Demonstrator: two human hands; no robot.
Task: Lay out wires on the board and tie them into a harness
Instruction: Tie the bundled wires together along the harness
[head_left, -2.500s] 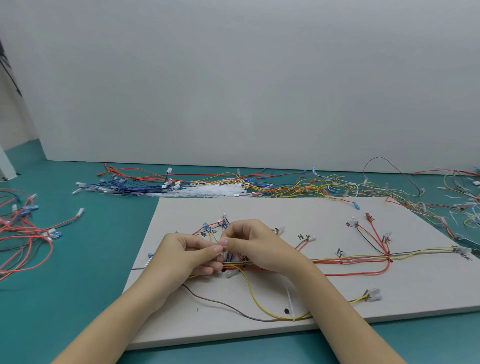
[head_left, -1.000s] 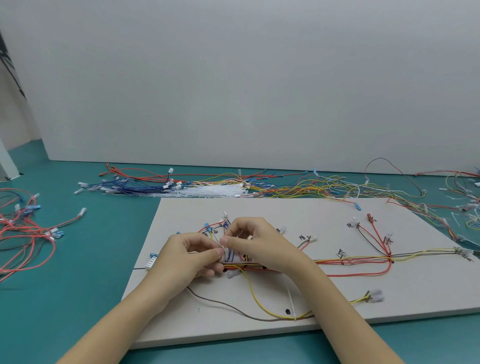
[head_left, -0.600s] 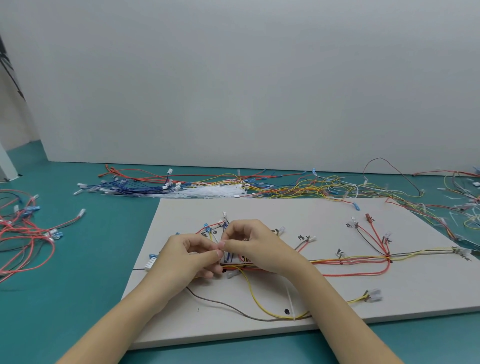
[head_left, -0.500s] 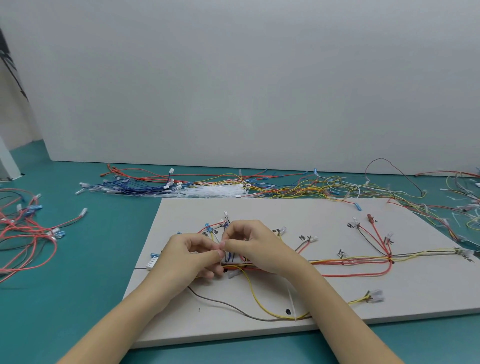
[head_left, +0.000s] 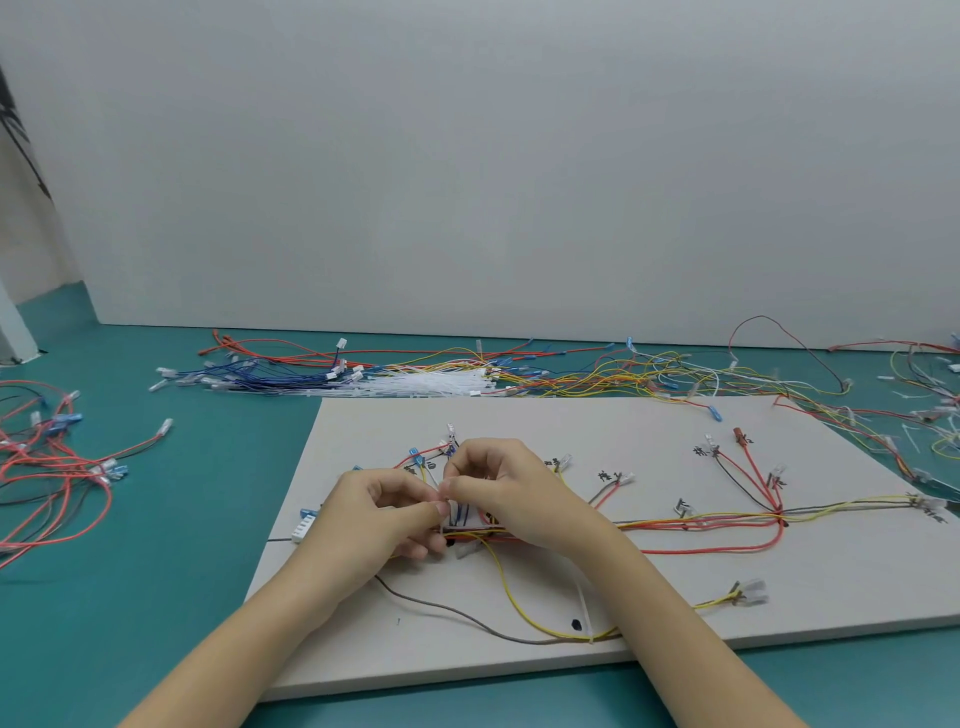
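A pale board (head_left: 519, 670) lies on the teal table with a wire harness (head_left: 701, 519) of red, yellow and black wires running across it to the right. At the harness's left end my left hand (head_left: 376, 512) and my right hand (head_left: 506, 488) meet fingertip to fingertip, both pinching a thin white cable tie (head_left: 445, 512) looped round the bundle just below them. Blue wires show between the hands. A white connector (head_left: 303, 526) sits left of my left hand. A tied cable tie (head_left: 584, 610) binds the yellow and brown wires near the board's front edge.
Loose wires and a heap of white cable ties (head_left: 431, 383) lie along the board's far edge. A tangle of red wires (head_left: 52, 467) lies on the table at the left, more wires (head_left: 924, 415) at the right. A grey wall stands behind.
Both hands have lifted slightly off the bundle, and the white tie now stands up between their fingertips. The harness on the right has not moved.
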